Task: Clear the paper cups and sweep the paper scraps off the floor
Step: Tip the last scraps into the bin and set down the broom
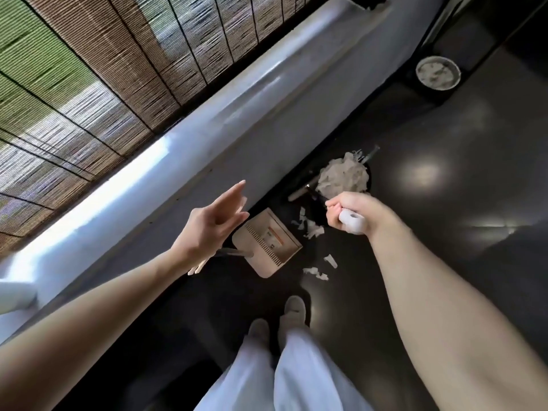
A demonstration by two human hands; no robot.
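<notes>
The right hand (347, 210), nearest, clenches a white looped plastic handle (354, 223). The left hand (213, 223) spreads empty above the beige plastic dustpan (267, 247). Torn white paper scraps (311, 231) lie just beyond its mouth, toward the right hand.

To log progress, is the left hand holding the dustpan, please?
No, the left hand is open with straight fingers, and the dustpan lies on the floor.
</notes>
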